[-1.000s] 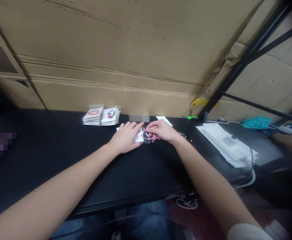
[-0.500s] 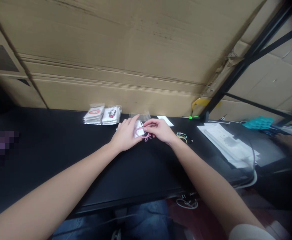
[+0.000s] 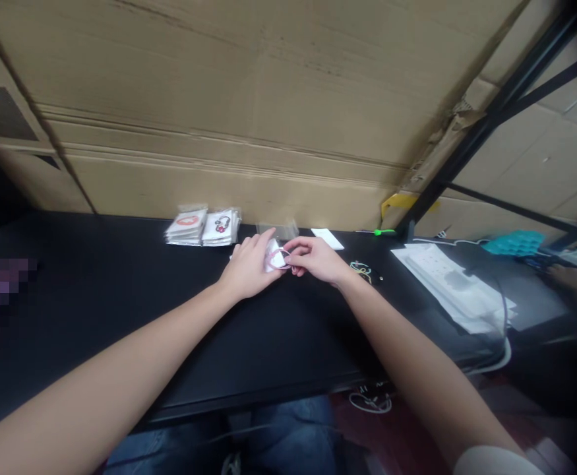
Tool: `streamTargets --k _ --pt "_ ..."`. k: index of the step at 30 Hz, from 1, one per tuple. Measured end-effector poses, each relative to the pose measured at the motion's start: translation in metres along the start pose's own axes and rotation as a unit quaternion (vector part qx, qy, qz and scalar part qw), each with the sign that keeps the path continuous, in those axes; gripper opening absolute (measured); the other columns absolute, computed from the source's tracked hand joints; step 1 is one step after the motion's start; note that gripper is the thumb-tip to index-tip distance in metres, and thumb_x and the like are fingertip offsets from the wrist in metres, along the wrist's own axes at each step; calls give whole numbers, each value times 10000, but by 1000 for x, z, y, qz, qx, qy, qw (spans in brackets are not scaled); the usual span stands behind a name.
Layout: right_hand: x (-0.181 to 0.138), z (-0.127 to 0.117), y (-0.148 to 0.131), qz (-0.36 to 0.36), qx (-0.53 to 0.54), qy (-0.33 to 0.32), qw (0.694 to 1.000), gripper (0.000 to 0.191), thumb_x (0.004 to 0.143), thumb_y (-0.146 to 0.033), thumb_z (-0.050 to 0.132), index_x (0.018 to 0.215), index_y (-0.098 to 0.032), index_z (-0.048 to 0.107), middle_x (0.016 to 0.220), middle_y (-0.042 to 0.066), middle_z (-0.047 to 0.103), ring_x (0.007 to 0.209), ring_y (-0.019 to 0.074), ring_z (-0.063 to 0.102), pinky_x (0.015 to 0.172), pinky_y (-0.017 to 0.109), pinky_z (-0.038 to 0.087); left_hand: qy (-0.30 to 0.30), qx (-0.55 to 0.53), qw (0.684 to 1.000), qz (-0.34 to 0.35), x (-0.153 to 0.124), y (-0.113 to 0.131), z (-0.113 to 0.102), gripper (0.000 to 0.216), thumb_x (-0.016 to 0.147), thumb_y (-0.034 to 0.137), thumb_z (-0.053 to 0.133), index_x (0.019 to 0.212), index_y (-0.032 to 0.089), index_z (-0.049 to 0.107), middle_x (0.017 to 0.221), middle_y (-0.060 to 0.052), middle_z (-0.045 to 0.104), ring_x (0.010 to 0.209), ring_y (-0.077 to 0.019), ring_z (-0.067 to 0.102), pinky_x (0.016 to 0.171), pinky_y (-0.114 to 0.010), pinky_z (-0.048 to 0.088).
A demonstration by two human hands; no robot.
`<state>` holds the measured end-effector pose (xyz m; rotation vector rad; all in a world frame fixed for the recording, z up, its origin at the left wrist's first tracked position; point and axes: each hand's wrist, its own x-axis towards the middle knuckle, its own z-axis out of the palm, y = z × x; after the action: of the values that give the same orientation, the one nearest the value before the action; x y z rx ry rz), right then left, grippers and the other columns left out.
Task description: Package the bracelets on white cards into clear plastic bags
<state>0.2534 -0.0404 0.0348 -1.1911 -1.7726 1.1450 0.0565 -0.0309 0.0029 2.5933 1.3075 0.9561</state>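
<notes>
Head view: left hand [image 3: 251, 267] grip clamped on white card [image 3: 274, 258], right hand [image 3: 315, 259] grip on pink cord [image 3: 283, 253].

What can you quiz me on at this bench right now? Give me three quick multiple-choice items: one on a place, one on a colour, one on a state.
1. Where is the multicoloured cord tangle?
A. On the white papers
B. On the black table, right of the right hand
C. On the stacked packets

2. What colour is the thin loop at the white tag?
A. Pink
B. Green
C. Yellow

3. What is the left hand doing?
A. Lying on the papers
B. Holding a pen
C. Touching the white tag

1: B, the tangle lies beyond the right hand.
2: A, the loop shows pink.
3: C, its fingers reach the tag.
</notes>
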Motion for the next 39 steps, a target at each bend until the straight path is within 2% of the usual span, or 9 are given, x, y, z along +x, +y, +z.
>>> streamTargets --k 3,9,11,16,19,23,28,33,39 --pt "1 -1 4 -7 -12 24 1000 220 733 -329 686 863 -153 663 612 27 626 517 118 567 513 261 504 -5 17 1000 15 0 2 -1 768 789 484 576 1422 185 259 1271 -142 497 1133 -329 463 921 -478 376" --pt "9 12 13 -37 -84 126 988 249 771 -396 631 870 -176 693 576 13 603 463 116 524 465 257 441 -23 25 999 32 0 11 0 756 797 453 568 1431 201 242 1284 -134 494 1132 -331 463 919 -488 368" --pt "10 18 12 -54 -98 137 984 250 768 -399 636 868 -178 695 613 16 614 486 115 528 491 261 449 -20 19 999 25 0 11 2 761 795 458 572 1430 201 240 1289 -134 492 1137 -330 465 920 -489 370" --pt "3 10 1 -49 -27 56 997 357 777 -370 638 1093 -206 622 718 11 634 538 115 566 507 251 474 6 6 1000 0 0 4 3 765 791 489 576 1416 185 257 1313 -147 476 1176 -332 443 936 -485 370" --pt "-1 2 -3 -41 -14 15 999 331 741 -296 670 1052 -189 631 742 20 650 576 117 592 565 261 503 9 2 1000 -4 0 2 1 776 785 520 576 1411 182 264 1306 -149 480 1169 -333 446 932 -487 372" --pt "0 1 1 -33 -48 51 997 218 750 -317 645 888 -153 676 617 26 627 520 120 575 506 252 490 1 21 1000 13 0 6 -2 762 796 503 567 1421 197 257 1295 -141 484 1146 -335 452 928 -488 362" --pt "4 8 4 -29 -86 102 991 186 748 -312 628 845 -162 681 593 21 610 466 108 540 406 219 437 -17 40 998 36 0 12 -2 754 797 476 564 1431 215 251 1277 -125 498 1114 -333 459 907 -486 364" --pt "3 5 4 12 -47 48 998 244 715 -265 667 939 -178 624 610 5 602 450 96 522 365 195 380 -14 42 999 32 0 10 -1 753 802 509 551 1418 178 272 1278 -140 497 1109 -334 461 894 -476 378" --pt "1 4 6 23 -40 -18 999 318 678 -288 708 944 -192 562 690 -1 592 488 92 519 436 224 433 -22 42 998 30 0 11 -2 767 796 524 556 1422 198 253 1265 -134 495 1109 -335 454 896 -475 366"
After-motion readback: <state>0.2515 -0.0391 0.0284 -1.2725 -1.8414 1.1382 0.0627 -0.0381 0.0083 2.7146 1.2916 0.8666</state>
